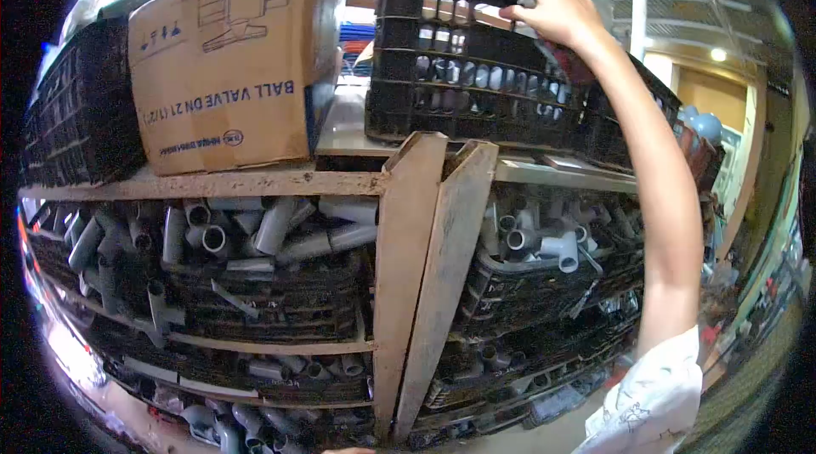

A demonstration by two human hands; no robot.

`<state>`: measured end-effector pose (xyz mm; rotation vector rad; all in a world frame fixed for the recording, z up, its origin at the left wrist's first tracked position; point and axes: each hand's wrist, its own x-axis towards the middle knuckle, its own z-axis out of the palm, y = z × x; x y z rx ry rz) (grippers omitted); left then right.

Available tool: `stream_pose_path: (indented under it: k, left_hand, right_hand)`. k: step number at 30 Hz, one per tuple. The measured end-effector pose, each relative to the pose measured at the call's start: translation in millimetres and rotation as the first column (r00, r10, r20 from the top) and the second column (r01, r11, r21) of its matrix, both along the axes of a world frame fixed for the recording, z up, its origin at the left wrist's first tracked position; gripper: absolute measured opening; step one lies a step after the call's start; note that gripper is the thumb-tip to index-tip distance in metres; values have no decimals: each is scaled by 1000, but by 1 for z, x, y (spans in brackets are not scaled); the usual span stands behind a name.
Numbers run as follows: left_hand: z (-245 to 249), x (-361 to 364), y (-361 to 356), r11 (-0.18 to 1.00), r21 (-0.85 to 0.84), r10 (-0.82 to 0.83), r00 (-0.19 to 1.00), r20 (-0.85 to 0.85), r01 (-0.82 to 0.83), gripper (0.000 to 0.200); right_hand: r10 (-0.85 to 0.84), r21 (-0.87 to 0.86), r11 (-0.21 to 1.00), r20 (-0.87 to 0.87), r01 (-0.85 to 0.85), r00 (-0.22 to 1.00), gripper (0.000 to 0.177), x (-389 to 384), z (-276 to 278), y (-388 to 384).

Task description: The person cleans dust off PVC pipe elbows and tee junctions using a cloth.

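My right hand (557,16) reaches up to the top edge of a black plastic crate (399,46) on the upper shelf. Its fingers are bent over the rim, with the thumb on the near side; a small grey patch shows between them. Through the crate's slots, pale and grey pieces are visible, too hidden to name. Only a sliver of my left hand (348,451) shows at the bottom edge, its fingers not readable.
A cardboard ball valve box (229,71) stands left of the crate, beside another black crate (81,105). Wooden uprights (416,224) divide the shelves below. Grey pipe fittings (561,248) fill lower crates. Blue round objects (705,127) are at the right.
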<state>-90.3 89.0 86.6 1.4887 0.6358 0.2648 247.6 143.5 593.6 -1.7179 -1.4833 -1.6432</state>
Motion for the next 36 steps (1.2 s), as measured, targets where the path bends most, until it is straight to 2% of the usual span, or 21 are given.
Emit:
stream_pose_path:
  k: [1, 2, 4, 5, 6, 7, 9, 10, 13, 15, 17, 19, 20, 27, 29, 34, 36]
  left_hand:
    - [2, 1, 3, 987, 163, 0, 1000, -6, 1, 28]
    - [9, 4, 4, 981, 193, 20, 1000, -4, -19, 28]
    - [18, 11, 8, 959, 280, 35, 999, 8, -36, 29]
    - [19, 14, 10, 959, 283, 20, 998, 60, -36, 27]
    - [22, 15, 9, 980, 195, 19, 994, 107, -39, 25]
    - [23, 17, 9, 994, 108, 19, 987, 157, -36, 24]
    - [23, 18, 12, 999, 28, 14, 976, 216, -20, 23]
    - [23, 17, 12, 1000, -14, 14, 970, 244, -11, 23]
    - [22, 16, 15, 993, 106, 26, 972, 233, -52, 23]
    - [16, 15, 17, 994, -76, 95, 948, 304, -75, 19]
    - [31, 14, 18, 995, -46, 103, 952, 288, -94, 17]
    - [45, 12, 22, 989, 102, 69, 949, 307, -105, 16]
    - [50, 11, 23, 989, 93, 80, 946, 315, -115, 16]
    - [61, 18, 27, 976, 144, 98, 916, 390, -166, 14]
    - [65, 22, 26, 973, 174, 71, 916, 396, -150, 14]
    - [65, 26, 19, 984, 133, 56, 911, 408, -120, 13]
    - [62, 24, 17, 984, 124, 67, 907, 415, -130, 12]
  right_hand:
    - [18, -18, 1000, -4, -18, 1000, 49, -1, 0, -1]
    - [-63, -85, 995, -84, 56, 994, 48, -14, -1, -8]
    - [-3, -38, 999, -8, 3, 1000, 50, -6, 2, -3]
    - [53, -8, 999, 12, -53, 999, 51, -5, 2, -3]
    - [38, -39, 999, 40, -36, 999, 52, -6, 6, -2]
    - [20, -74, 997, 35, -17, 999, 42, -13, 6, -4]
    - [144, -42, 989, -28, -145, 989, 33, -33, -3, -20]
    - [145, -42, 988, -41, -147, 989, 32, -30, -1, -17]
    - [109, -50, 992, -63, -112, 992, 31, -27, -5, -13]
    - [127, 13, 992, 15, -127, 992, 31, -24, -13, -12]
    - [113, 10, 993, 32, -113, 993, 32, -26, -15, -16]
    - [98, -7, 995, 31, -97, 995, 32, -21, -9, -13]
    - [145, -1, 989, -2, -145, 989, 32, -22, -10, -14]
    - [122, 31, 992, -60, -120, 991, 29, -25, -7, -8]
    - [155, 90, 983, 46, -159, 987, 25, -27, -15, 0]
    - [197, 66, 979, -60, -193, 979, 29, -31, -17, 2]
    - [214, 69, 975, -23, -212, 976, 32, -29, -17, 1]
